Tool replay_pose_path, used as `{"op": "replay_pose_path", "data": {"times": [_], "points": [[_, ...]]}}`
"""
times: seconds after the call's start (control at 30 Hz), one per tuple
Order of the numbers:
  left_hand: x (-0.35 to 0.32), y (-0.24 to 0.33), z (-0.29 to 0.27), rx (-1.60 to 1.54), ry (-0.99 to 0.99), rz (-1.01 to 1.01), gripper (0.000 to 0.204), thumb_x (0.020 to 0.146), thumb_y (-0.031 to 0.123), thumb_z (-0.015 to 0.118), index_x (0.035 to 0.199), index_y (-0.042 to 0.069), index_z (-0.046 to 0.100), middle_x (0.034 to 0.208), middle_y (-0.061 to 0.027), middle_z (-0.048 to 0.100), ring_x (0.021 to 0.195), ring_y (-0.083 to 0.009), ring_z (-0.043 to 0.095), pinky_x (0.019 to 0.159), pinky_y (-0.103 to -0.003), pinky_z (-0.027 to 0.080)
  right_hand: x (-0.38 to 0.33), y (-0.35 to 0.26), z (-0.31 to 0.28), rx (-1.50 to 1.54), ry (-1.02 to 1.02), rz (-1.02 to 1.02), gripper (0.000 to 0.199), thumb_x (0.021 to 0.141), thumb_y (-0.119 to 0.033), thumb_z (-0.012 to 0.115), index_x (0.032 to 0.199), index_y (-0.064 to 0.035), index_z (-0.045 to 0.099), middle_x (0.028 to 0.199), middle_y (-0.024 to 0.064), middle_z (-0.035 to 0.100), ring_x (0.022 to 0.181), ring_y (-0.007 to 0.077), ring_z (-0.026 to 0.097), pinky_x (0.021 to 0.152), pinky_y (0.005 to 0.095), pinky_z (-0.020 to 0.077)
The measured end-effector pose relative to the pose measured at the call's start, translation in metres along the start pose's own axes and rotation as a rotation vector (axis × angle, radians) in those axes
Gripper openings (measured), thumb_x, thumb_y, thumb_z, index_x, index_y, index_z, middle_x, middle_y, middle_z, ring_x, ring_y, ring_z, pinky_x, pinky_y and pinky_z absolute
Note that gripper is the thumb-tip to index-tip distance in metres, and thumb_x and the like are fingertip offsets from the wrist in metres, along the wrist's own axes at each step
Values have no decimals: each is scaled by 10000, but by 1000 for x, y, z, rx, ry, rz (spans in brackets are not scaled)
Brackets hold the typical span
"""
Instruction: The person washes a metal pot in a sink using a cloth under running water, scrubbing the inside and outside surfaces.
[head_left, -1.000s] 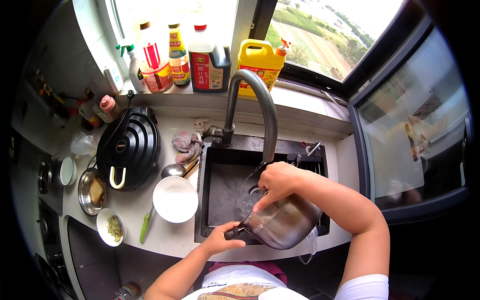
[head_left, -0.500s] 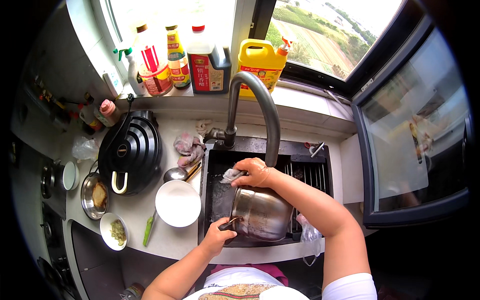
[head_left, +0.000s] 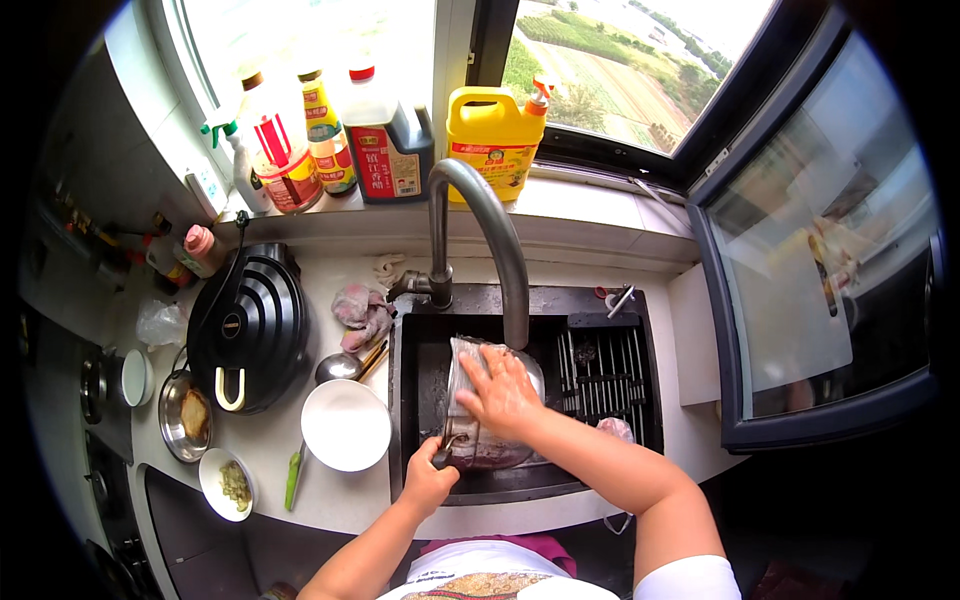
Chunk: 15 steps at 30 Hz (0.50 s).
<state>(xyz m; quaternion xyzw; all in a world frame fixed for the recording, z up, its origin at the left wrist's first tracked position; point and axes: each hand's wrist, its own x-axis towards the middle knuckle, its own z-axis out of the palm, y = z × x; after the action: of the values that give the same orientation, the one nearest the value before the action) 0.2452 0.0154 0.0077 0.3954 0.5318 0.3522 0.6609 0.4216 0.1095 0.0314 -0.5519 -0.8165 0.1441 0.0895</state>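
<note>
Leaning over a dark sink point(head_left: 422, 385) set into a pale counter point(head_left: 335, 497), a person in a white short-sleeved top handles a metal pot point(head_left: 497, 454) with both bare hands. The pot lies tipped on its side inside the sink, just below the tip of a tall curved metal faucet point(head_left: 513, 280). The left hand point(head_left: 428, 476) is wrapped around the pot's dark handle at the near left of the basin. The right hand point(head_left: 507, 394) is spread wide over the pot's upward-facing side, fingers pointing far and left; whether anything is pressed beneath its palm cannot be told. To the right, a barred rack point(head_left: 610, 372) spans part of the sink. On the counter to the left sit a white bowl point(head_left: 346, 425), a metal ladle point(head_left: 339, 367), a crumpled pink-and-white cloth point(head_left: 362, 312), a small bowl point(head_left: 211, 482) of chopped greenish food, a metal dish point(head_left: 174, 433) with a browned piece in it, and a round black appliance point(head_left: 255, 330). Along the far windowsill stand several bottles and a yellow jug point(head_left: 490, 130).
</note>
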Motion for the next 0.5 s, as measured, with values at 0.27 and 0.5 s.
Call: {"op": "replay_pose_path", "data": {"times": [0.27,0.5], "points": [[-29,-8,-1,220,-107,162,440,656,13,562,1093,-38,550,967,-95,610,902,-155,564,849,-264,426,75,98,14,781,-686,475,517,959,-518,327,995,-87,610,953,53,593,878,149,519,825,338,418],[-21,-6,-2,224,-67,213,424,653,-2,553,1076,-31,552,909,-76,616,839,-132,567,809,-251,439,33,36,-27,351,-239,88,503,919,-393,384,1300,-70,443,1173,218,536,1119,364,504,949,445,391]]}}
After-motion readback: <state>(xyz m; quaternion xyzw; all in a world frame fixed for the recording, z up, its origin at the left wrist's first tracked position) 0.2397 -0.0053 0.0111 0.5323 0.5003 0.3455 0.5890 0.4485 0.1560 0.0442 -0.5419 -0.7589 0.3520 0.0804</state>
